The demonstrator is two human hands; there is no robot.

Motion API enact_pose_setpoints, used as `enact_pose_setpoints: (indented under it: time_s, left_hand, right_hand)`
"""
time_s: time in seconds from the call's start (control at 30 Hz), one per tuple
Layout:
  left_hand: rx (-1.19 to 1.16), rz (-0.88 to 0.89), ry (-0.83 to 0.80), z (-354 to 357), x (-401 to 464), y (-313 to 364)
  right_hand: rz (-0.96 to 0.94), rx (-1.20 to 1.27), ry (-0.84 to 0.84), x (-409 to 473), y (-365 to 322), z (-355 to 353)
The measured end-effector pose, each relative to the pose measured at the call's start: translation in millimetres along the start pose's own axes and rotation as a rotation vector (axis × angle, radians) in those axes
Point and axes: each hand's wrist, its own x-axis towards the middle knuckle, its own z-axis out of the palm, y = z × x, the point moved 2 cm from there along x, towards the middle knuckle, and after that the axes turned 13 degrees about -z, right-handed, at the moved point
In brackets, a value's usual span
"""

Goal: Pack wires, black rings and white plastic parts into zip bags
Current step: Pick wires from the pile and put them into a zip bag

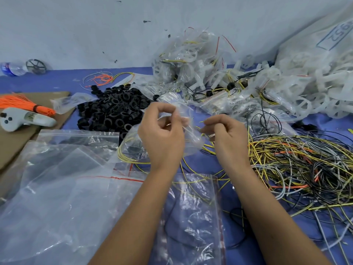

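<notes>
My left hand (162, 134) pinches the top of a small clear zip bag (188, 119) raised over the middle of the blue table. My right hand (227, 134) is closed on yellow wires (207, 148) at the bag's right side. A heap of black rings (114, 109) lies just left of my hands. A tangle of yellow, black, grey and orange wires (298, 165) spreads to the right. White plastic parts (315, 88) pile up at the back right, next to packed zip bags (193, 71).
Empty zip bags (63, 188) cover the near left, and another bag (193, 217) lies under my forearms. A bundle of orange ties (21, 102) and a grey handheld tool (24, 119) rest on cardboard (11, 146) at left. A water bottle (13, 68) lies by the wall.
</notes>
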Motion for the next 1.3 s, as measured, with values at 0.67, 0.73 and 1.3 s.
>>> enact_pose_setpoints:
  time_s: [0.67, 0.73, 1.3]
  left_hand:
    - [-0.708, -0.478, -0.552, -5, 16, 21]
    - [-0.712, -0.477, -0.47, -12, 23, 20]
    - [0.071, -0.607, -0.709, -18, 15, -22]
  right_hand:
    - [0.267, 0.479, -0.172, -11, -10, 19]
    - [0.335, 0.501, -0.134, -8, -7, 15]
    - [0.355, 0.221, -0.074, 4, 0, -9]
